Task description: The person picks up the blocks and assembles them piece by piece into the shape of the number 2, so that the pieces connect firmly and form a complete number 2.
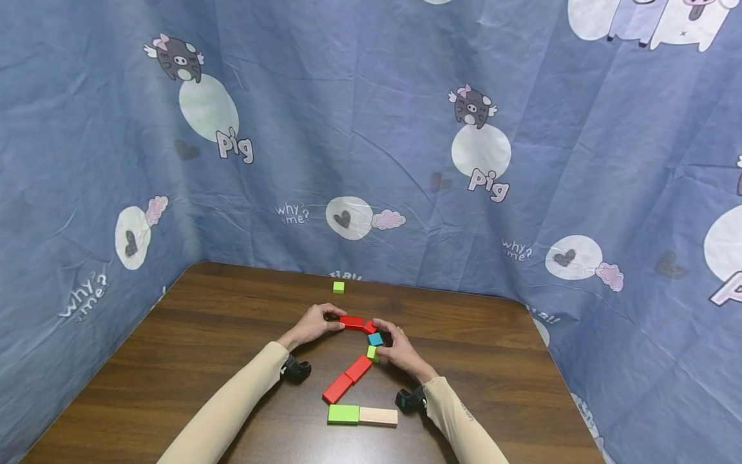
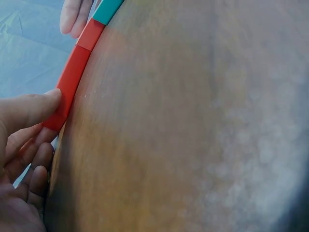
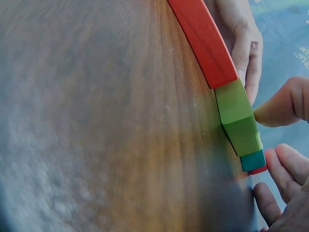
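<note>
A curved row of toy blocks lies on the wooden table. At its far left end, my left hand pinches a long red block between thumb and fingers. Beside that block come a small red block, a blue block and a green block. My right hand spans the outer side of this bend, fingers spread apart. Its thumb is right at the green block, while its fingertips reach the small red block. Two red blocks continue the row toward the front left.
In front of the row lie a light green block and a plain wooden block, end to end. A lone green cube stands near the table's back edge. A blue patterned curtain hangs behind the table.
</note>
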`<control>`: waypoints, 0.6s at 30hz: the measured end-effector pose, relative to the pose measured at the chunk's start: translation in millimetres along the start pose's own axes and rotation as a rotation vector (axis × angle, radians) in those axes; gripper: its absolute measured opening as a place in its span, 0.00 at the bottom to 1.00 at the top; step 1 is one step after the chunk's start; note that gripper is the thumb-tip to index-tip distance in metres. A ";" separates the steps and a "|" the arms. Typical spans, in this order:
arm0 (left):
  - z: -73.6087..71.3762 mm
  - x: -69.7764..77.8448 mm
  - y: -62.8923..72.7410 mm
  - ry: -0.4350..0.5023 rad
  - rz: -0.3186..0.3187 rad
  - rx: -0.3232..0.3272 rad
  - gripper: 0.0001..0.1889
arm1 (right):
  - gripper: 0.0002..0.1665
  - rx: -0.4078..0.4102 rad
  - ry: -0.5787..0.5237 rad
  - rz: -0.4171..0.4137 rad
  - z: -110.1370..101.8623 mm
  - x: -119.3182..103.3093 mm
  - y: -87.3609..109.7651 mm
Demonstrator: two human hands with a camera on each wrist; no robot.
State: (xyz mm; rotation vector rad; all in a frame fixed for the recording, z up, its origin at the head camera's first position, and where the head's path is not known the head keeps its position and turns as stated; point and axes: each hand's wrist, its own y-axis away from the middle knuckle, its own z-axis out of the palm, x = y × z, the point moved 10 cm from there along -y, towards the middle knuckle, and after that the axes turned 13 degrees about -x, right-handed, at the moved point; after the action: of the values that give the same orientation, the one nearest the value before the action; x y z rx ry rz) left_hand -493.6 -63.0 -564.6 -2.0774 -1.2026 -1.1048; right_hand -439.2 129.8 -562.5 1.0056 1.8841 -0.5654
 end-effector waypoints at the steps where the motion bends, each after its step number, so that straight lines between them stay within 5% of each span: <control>1: 0.1 0.1 0.1 0.000 -0.001 -0.002 0.16 | 0.41 0.003 0.005 -0.004 0.0 -0.6 0.0; 12: 0.6 1.3 0.2 -0.007 0.004 -0.013 0.16 | 0.39 -0.011 -0.004 -0.043 -1.8 -43.7 16.3; 18: 0.3 2.2 0.9 -0.001 -0.001 -0.005 0.16 | 0.39 -0.023 -0.018 -0.035 -1.4 -45.8 18.2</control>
State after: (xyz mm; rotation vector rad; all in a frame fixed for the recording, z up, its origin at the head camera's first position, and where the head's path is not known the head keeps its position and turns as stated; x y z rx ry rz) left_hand -492.1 -62.2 -563.0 -2.0820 -1.2024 -1.1080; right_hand -412.7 122.2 -521.6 0.9510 1.8919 -0.5696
